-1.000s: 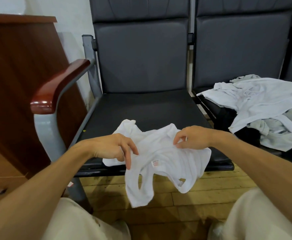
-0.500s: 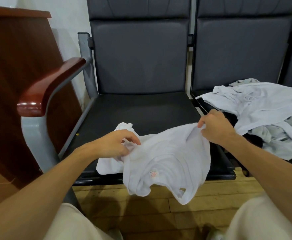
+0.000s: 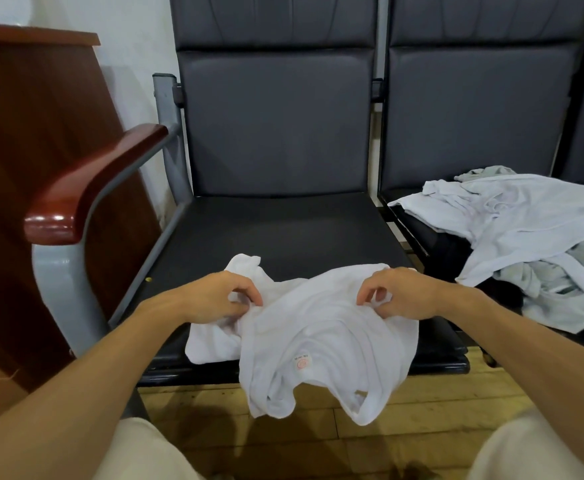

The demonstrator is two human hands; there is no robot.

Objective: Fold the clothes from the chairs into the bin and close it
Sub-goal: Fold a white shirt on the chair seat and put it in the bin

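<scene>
Pinching the white vest along its upper edge, with the left hand at one end and the right hand at the other, held it by thumb and curled fingertips clamped on cloth. Lay draped over the front lip of the chair seat, long axis running from the fingers down toward the knees, straps and label hanging above the floor. Sat equally near to both hands. Had bare seat behind the fingers for spreading flat; was bounded by the armrest on the left and the pile of clothes on the next seat, apart. Showed no bin.
</scene>
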